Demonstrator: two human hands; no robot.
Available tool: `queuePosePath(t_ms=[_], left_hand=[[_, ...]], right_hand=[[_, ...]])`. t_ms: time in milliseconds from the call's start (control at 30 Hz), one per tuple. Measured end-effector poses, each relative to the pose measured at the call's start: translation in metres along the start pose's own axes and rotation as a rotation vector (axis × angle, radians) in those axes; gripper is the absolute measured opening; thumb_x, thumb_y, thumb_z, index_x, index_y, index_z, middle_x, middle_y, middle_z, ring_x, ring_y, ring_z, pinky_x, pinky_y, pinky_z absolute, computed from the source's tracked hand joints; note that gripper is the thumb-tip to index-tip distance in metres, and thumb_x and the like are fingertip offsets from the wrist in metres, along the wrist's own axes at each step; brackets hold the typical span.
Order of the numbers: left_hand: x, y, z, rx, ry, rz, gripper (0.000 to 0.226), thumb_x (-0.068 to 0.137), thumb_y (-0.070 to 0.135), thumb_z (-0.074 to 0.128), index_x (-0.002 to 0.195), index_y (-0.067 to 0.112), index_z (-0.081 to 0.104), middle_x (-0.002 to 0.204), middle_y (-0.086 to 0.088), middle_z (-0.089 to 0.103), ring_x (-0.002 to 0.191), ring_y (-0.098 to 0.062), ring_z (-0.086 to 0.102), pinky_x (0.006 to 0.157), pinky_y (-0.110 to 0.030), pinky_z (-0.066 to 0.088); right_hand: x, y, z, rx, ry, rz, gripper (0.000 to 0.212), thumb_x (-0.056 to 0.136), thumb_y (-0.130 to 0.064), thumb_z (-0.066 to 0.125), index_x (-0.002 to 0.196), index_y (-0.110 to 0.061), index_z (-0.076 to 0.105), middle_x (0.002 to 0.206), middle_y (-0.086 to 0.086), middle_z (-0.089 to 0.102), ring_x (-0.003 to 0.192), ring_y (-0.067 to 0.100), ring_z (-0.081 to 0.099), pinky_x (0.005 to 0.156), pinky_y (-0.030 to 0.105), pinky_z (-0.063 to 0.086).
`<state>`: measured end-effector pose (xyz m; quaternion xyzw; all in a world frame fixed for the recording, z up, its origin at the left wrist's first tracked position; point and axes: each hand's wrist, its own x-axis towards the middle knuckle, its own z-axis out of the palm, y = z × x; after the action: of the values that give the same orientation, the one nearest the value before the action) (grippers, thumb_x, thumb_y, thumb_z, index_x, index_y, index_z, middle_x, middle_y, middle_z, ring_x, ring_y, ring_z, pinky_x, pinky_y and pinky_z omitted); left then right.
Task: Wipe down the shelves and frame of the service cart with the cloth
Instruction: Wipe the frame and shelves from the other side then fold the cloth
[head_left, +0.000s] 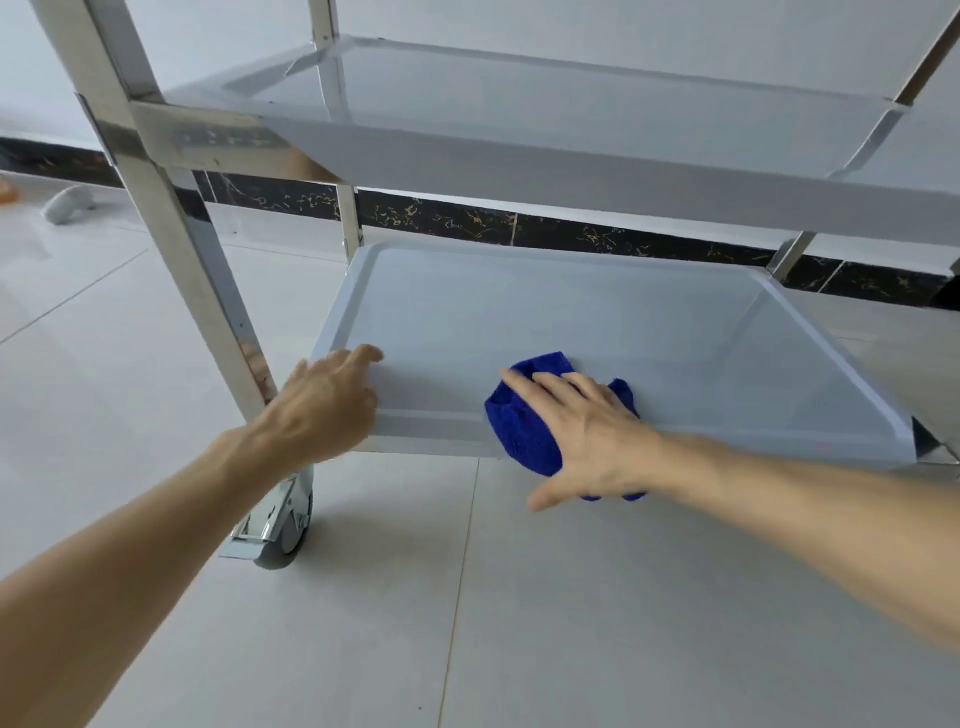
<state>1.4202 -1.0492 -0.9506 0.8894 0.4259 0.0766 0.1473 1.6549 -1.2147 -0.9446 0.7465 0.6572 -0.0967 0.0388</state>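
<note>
The service cart has a pale blue-grey bottom shelf (571, 312) and a middle shelf (519, 104) above it, held by shiny steel posts (171, 228). A blue cloth (519, 431) lies bunched over the bottom shelf's near rim. My right hand (587, 436) presses flat on the cloth, fingers straight and spread, thumb hanging below the rim. My left hand (327, 400) holds the shelf's near-left corner, fingers curled over the rim beside the post.
A caster wheel (280, 519) with a steel bracket stands under the near-left post. Pale floor tiles spread all round. A dark marbled skirting (519, 223) runs along the wall behind. A white object (65, 205) lies on the floor far left.
</note>
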Motion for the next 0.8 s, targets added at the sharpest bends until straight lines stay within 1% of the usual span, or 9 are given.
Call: queuePosePath(t_ms=[67,133,200,267,333,400,500,567,800], left_hand=[[-0.015,0.025,0.007,-0.031,0.087,0.173,0.048,0.099,0.020,0.051,0.146,0.018,0.041,0.150,-0.010,0.043,0.132,-0.030,0.044,0.114,-0.044,0.033],[-0.025,0.059,0.014,-0.092,0.108,0.357,0.050,0.098,0.021,0.053,0.146,0.017,0.042,0.153,-0.008,0.036,0.136,-0.029,0.040,0.116,-0.040,0.030],[-0.029,0.097,0.024,-0.067,0.107,0.478,0.055,0.096,0.030,0.052,0.148,0.018,0.039,0.156,-0.006,0.030,0.138,-0.028,0.033,0.117,-0.038,0.026],[-0.028,0.136,0.040,0.056,0.109,0.576,0.069,0.091,0.051,0.051,0.151,0.021,0.034,0.159,-0.008,0.026,0.142,-0.031,0.027,0.116,-0.045,0.023],[-0.023,0.166,0.059,0.249,0.063,0.592,0.084,0.088,0.065,0.052,0.156,0.029,0.018,0.164,-0.009,0.013,0.146,-0.041,0.020,0.114,-0.061,0.020],[-0.014,0.180,0.073,0.376,0.013,0.544,0.087,0.090,0.065,0.052,0.157,0.037,0.004,0.166,-0.009,0.004,0.145,-0.048,0.018,0.110,-0.070,0.022],[-0.005,0.171,0.079,0.462,0.068,0.581,0.076,0.096,0.047,0.053,0.157,0.038,0.007,0.162,-0.010,0.017,0.137,-0.046,0.031,0.102,-0.063,0.035],[-0.005,0.150,0.076,0.489,0.104,0.619,0.074,0.095,0.037,0.057,0.156,0.037,0.015,0.159,-0.009,0.025,0.134,-0.041,0.037,0.100,-0.058,0.037],[-0.017,0.039,0.030,0.463,0.071,0.519,0.073,0.093,0.054,0.056,0.156,0.038,0.022,0.161,-0.002,0.028,0.143,-0.031,0.033,0.112,-0.051,0.031]], right_hand=[[-0.004,0.011,-0.023,0.374,-0.074,0.014,0.123,0.058,-0.061,0.083,0.151,-0.043,0.005,0.149,-0.012,0.035,0.136,0.015,0.035,0.111,0.034,0.038],[-0.018,0.033,-0.037,0.574,0.001,-0.009,0.080,0.073,-0.052,0.081,0.138,-0.039,0.036,0.131,-0.015,0.054,0.117,0.005,0.053,0.094,0.017,0.047],[-0.037,0.064,-0.029,0.583,0.132,0.102,0.048,0.093,-0.045,0.065,0.136,-0.035,0.049,0.132,-0.022,0.052,0.120,-0.005,0.048,0.096,0.011,0.035],[-0.057,0.094,-0.006,0.503,0.266,0.274,0.045,0.101,-0.033,0.054,0.143,-0.018,0.050,0.146,-0.008,0.048,0.136,0.009,0.042,0.103,0.015,0.026],[-0.070,0.110,0.015,0.416,0.371,0.279,0.040,0.101,-0.016,0.052,0.139,-0.003,0.054,0.148,0.009,0.051,0.138,0.023,0.045,0.104,0.013,0.022],[-0.075,0.117,0.028,0.350,0.414,0.264,0.038,0.100,-0.009,0.052,0.137,0.000,0.057,0.146,0.011,0.053,0.137,0.028,0.048,0.110,0.018,0.024],[-0.075,0.117,0.034,0.285,0.463,0.248,0.035,0.100,-0.007,0.050,0.134,-0.001,0.060,0.143,0.010,0.057,0.134,0.029,0.052,0.115,0.036,0.032],[-0.073,0.117,0.036,0.244,0.499,0.223,0.033,0.098,-0.002,0.053,0.129,0.003,0.063,0.138,0.014,0.061,0.129,0.033,0.056,0.113,0.040,0.035],[-0.074,0.120,0.034,0.186,0.490,0.203,0.032,0.096,0.001,0.055,0.126,0.005,0.064,0.136,0.017,0.061,0.127,0.036,0.058,0.110,0.030,0.030]])
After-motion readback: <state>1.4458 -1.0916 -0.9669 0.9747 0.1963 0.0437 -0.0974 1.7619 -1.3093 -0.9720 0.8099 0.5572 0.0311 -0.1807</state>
